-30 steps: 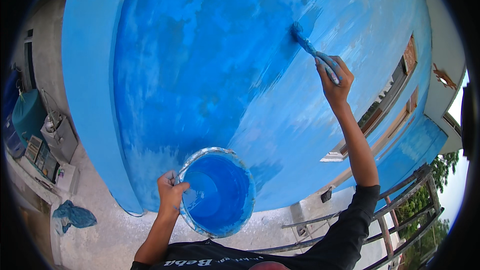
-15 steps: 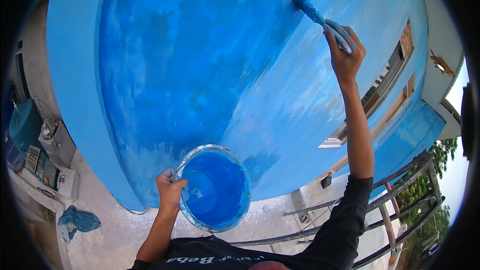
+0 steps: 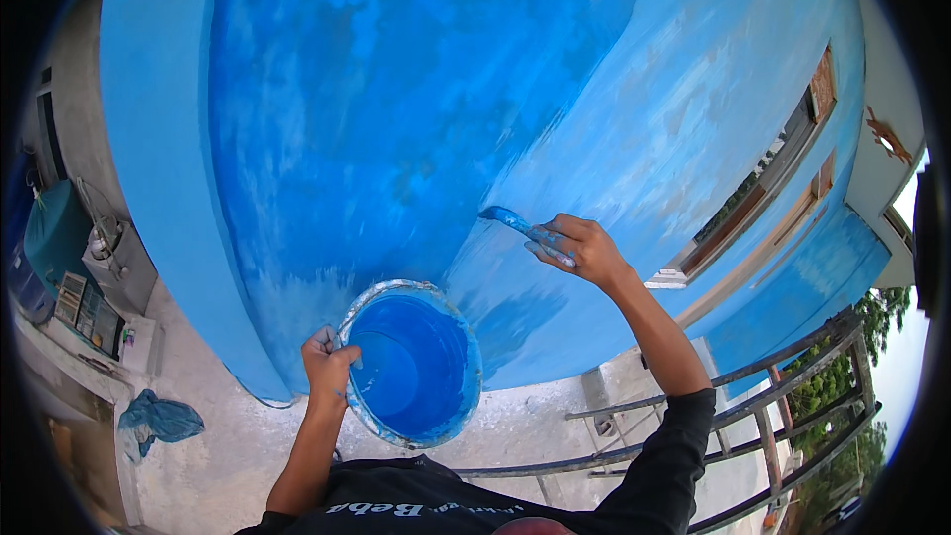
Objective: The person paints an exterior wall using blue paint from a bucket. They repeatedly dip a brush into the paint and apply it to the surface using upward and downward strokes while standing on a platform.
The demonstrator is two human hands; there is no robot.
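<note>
My right hand (image 3: pixel 587 250) is closed around the handle of a paintbrush (image 3: pixel 515 223), whose blue-smeared bristles point left at the wall. The bristle tip is at the edge where deep blue paint (image 3: pixel 386 129) borders the paler blue wall surface (image 3: pixel 594 168). Below it, my left hand (image 3: pixel 327 362) grips the rim of a paint bucket (image 3: pixel 466 322), thumb over the inside edge. The bucket tilts so that its inside shows, coated in blue, with paint at the bottom. Dried paint crusts its pale rim. Smears of paint mark both hands.
A pale blue pillar (image 3: pixel 158 139) stands left of the painted area. Framed window openings (image 3: pixel 753 188) are set in the wall at right. Metal railing (image 3: pixel 773 426) curves along the lower right. A crumpled blue cloth or bag (image 3: pixel 163 421) lies on the concrete floor (image 3: pixel 233 456).
My right hand has brought the paintbrush down and left from high on the wall. Dark paint now covers more along the upper right border. The bucket has shifted slightly left and up.
</note>
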